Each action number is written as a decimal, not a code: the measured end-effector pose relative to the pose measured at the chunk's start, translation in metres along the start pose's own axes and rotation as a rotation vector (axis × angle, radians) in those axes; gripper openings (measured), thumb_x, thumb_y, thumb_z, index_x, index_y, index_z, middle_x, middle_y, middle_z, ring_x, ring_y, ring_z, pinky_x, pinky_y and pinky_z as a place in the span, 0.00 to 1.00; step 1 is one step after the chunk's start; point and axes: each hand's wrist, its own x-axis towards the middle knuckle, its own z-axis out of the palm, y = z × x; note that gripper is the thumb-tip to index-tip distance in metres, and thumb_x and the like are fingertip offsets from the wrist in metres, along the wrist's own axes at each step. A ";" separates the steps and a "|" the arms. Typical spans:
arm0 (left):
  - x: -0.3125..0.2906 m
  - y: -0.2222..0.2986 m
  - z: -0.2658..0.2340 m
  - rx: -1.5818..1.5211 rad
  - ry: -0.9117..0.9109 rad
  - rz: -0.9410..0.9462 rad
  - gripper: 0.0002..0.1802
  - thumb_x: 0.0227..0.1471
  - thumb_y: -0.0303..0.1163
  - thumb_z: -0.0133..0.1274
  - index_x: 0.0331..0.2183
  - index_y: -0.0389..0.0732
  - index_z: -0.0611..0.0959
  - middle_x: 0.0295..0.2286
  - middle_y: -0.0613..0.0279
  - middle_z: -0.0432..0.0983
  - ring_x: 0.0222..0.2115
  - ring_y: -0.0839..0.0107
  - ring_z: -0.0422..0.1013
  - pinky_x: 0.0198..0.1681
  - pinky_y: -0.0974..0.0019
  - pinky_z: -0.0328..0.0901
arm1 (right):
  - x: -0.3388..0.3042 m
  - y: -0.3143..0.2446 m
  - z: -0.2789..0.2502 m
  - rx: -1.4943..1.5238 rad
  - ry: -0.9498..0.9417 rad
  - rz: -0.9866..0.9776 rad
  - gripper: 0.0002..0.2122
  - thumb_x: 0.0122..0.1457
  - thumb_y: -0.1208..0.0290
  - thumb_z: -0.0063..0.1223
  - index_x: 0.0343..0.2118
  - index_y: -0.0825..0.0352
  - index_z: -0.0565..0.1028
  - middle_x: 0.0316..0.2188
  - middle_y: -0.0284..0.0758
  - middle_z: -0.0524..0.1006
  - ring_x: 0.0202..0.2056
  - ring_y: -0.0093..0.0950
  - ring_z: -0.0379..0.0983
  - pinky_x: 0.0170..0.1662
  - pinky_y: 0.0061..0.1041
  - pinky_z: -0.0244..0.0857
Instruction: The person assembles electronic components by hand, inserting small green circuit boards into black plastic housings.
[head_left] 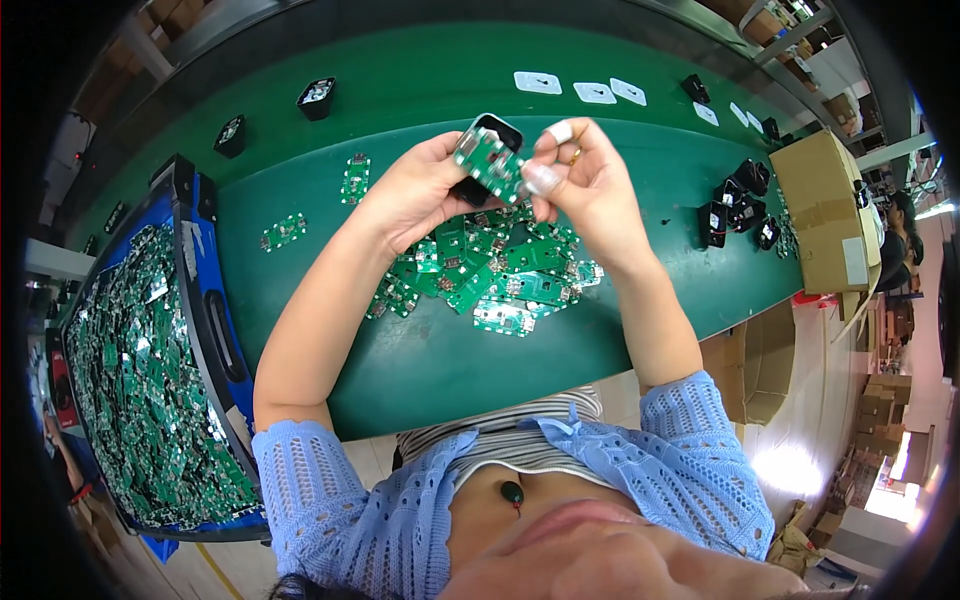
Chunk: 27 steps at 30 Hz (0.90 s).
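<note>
Board [488, 160] in right hand [595, 195], illegible pale label [853, 255] on carton [815, 195]

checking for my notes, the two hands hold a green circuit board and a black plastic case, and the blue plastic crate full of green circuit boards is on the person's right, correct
Wrong side: the head view shows the blue plastic crate full of green circuit boards on the person's left. The left hand and right hand do hold a green circuit board and black plastic case.
</note>
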 end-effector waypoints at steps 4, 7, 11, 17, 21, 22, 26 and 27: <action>-0.005 0.005 0.001 0.011 0.063 0.011 0.19 0.50 0.35 0.54 0.43 0.38 0.71 0.34 0.64 0.72 0.34 0.75 0.70 0.36 0.69 0.68 | -0.011 0.001 0.013 -0.074 -0.008 0.015 0.12 0.52 0.79 0.52 0.38 0.68 0.64 0.25 0.33 0.70 0.18 0.17 0.67 0.19 0.14 0.60; -0.008 0.005 0.006 0.020 0.098 0.114 0.19 0.48 0.33 0.56 0.42 0.38 0.71 0.33 0.64 0.72 0.33 0.76 0.70 0.34 0.70 0.68 | -0.007 0.009 0.013 -0.413 0.033 -0.346 0.14 0.48 0.78 0.56 0.39 0.64 0.68 0.27 0.33 0.70 0.19 0.21 0.67 0.20 0.17 0.60; -0.009 -0.001 0.013 0.115 0.218 0.227 0.17 0.49 0.28 0.53 0.42 0.39 0.70 0.34 0.65 0.72 0.33 0.77 0.70 0.32 0.72 0.68 | 0.002 0.016 0.016 -0.987 0.151 -0.923 0.16 0.39 0.76 0.61 0.35 0.58 0.75 0.30 0.32 0.71 0.24 0.27 0.67 0.23 0.21 0.62; -0.010 -0.013 0.020 0.256 0.254 0.341 0.15 0.54 0.32 0.49 0.43 0.39 0.71 0.34 0.67 0.71 0.32 0.80 0.69 0.30 0.76 0.66 | 0.010 0.026 0.006 -0.933 0.073 -1.090 0.13 0.39 0.81 0.59 0.31 0.63 0.75 0.27 0.33 0.72 0.25 0.28 0.68 0.23 0.22 0.64; -0.013 -0.015 0.028 0.083 0.169 0.285 0.17 0.58 0.33 0.41 0.47 0.36 0.67 0.39 0.60 0.69 0.38 0.75 0.68 0.42 0.67 0.66 | 0.017 0.025 0.004 -0.762 0.305 -0.968 0.08 0.39 0.81 0.60 0.23 0.67 0.72 0.23 0.33 0.72 0.25 0.29 0.69 0.23 0.23 0.64; -0.014 -0.015 0.031 0.061 0.161 0.312 0.17 0.58 0.34 0.41 0.48 0.36 0.66 0.39 0.60 0.68 0.39 0.75 0.67 0.42 0.67 0.66 | 0.018 0.023 0.002 -0.823 0.334 -0.973 0.08 0.39 0.81 0.60 0.23 0.67 0.72 0.22 0.33 0.71 0.25 0.29 0.69 0.23 0.23 0.64; -0.015 -0.019 0.034 0.127 0.176 0.364 0.18 0.58 0.36 0.41 0.48 0.37 0.65 0.41 0.60 0.67 0.42 0.75 0.65 0.44 0.66 0.65 | 0.019 0.020 0.002 -0.878 0.355 -0.976 0.08 0.39 0.80 0.60 0.22 0.66 0.72 0.22 0.32 0.71 0.25 0.28 0.69 0.23 0.24 0.63; -0.015 -0.019 0.036 0.129 0.171 0.361 0.18 0.58 0.36 0.41 0.48 0.37 0.65 0.41 0.60 0.67 0.42 0.75 0.65 0.44 0.66 0.65 | 0.019 0.020 0.002 -0.863 0.334 -0.973 0.07 0.40 0.80 0.60 0.22 0.66 0.71 0.22 0.32 0.71 0.25 0.28 0.69 0.23 0.24 0.63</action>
